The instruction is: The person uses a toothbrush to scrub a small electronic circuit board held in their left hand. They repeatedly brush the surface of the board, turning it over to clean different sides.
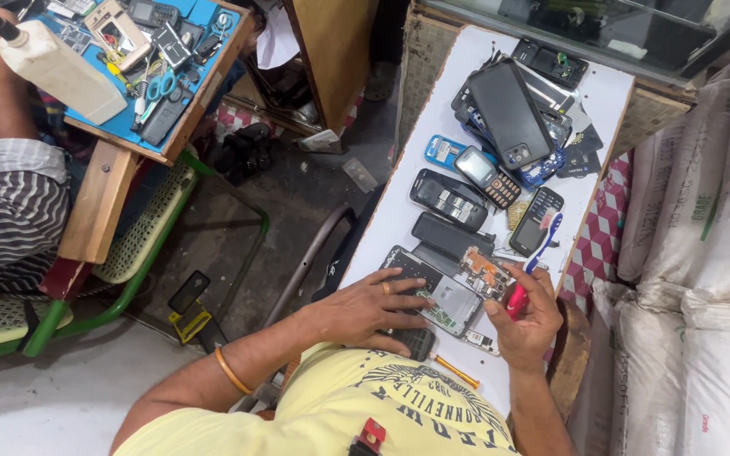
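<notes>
Two hands: both mine, low in the frame, working on one opened phone on the white table (399,211).
Left hand (363,314): lying flat on the opened phone (433,291), fingers spread loosely and pressing down on it, ring on one finger, orange bangle on the wrist. It grips nothing, just pins the thing down.
Right hand (527,325): fingers curled tight around a red-handled screwdriver (517,300), its tip end pointing up-left toward the circuit board (485,272).
Opened phone: lower centre of the frame, at the near end of the table, back off and insides showing — the orange-brown board sits at its upper right corner, just beside my right thumb.
Near it: a dark keypad piece (416,342) under my left palm edge, and an orange stick tool (456,371) lying on the table by my shirt.
Further up the table: a blue toothbrush (547,241) right of centre, several old button phones (449,198), then a pile topped by a big black smartphone (510,110) at upper centre.
Upper left of the frame: another person's striped sleeve (10,203) at a blue-topped bench (183,72) cluttered with tools — well apart from my table.
</notes>
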